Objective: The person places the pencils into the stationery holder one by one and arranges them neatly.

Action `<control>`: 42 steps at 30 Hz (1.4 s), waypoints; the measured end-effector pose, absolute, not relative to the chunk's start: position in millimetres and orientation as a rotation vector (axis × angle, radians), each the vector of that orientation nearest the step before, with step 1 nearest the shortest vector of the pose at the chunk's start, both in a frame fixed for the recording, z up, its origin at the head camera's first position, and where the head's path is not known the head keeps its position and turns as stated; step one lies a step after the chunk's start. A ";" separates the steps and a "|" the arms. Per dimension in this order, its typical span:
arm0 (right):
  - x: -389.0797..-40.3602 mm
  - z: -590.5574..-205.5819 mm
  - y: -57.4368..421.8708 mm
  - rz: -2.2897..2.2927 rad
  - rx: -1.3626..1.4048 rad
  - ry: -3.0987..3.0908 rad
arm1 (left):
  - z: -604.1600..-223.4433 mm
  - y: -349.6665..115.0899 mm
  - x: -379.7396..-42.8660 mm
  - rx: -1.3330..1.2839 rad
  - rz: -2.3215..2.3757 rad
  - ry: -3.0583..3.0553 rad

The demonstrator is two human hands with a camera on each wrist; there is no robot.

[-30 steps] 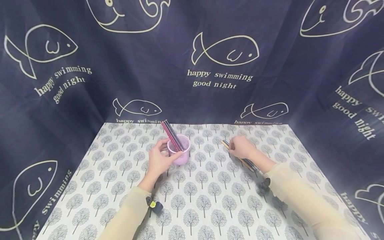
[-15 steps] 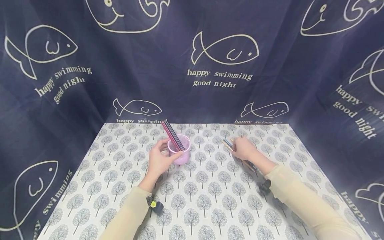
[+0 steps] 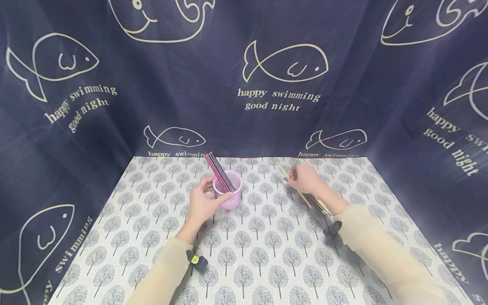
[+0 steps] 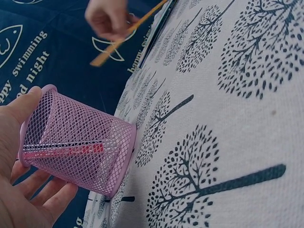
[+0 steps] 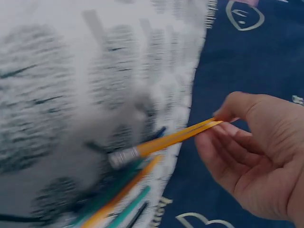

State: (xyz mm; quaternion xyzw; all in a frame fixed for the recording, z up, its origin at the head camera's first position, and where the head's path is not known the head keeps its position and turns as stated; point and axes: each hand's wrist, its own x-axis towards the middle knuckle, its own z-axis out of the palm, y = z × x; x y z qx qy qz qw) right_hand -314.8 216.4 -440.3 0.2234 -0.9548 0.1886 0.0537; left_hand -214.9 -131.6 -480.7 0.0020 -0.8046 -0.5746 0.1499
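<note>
My left hand (image 3: 203,201) holds a pink mesh pencil cup (image 3: 231,202), thumb at its rim and fingers round its side. Inside lean several dark and red pencils (image 3: 219,170), slanting up to the left past the rim. On the right, my right hand (image 3: 306,179) pinches a yellow pencil (image 5: 178,136) between thumb and fingers, raised above the cloth. Its pale, banded end shows blurred in the right wrist view. Below that pencil lie several more pencils (image 5: 121,192), green, orange and dark, partly hidden by the hand and wrist in the head view.
A white cloth with grey trees (image 3: 251,254) covers the table. Dark blue curtains (image 3: 282,131) printed with fish stand behind and at both sides. Each wrist wears a small dark camera, such as the left wrist camera (image 3: 198,262).
My right hand has shifted and now lifts one yellow pencil away from the others, its tip pointing up-left. My left hand and the pencil cup have stayed in place.
</note>
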 end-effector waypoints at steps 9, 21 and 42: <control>-314.9 -388.1 174.6 0.867 0.633 -2.556 | -481.3 -130.8 -214.3 0.010 -1.648 -2.314; -295.0 -355.8 114.1 1.319 0.709 -2.249 | -481.9 -129.5 -213.5 0.006 -1.648 -2.318; -285.2 -380.5 45.8 1.192 1.119 -2.551 | -481.6 -133.0 -214.0 -0.048 -1.596 -2.297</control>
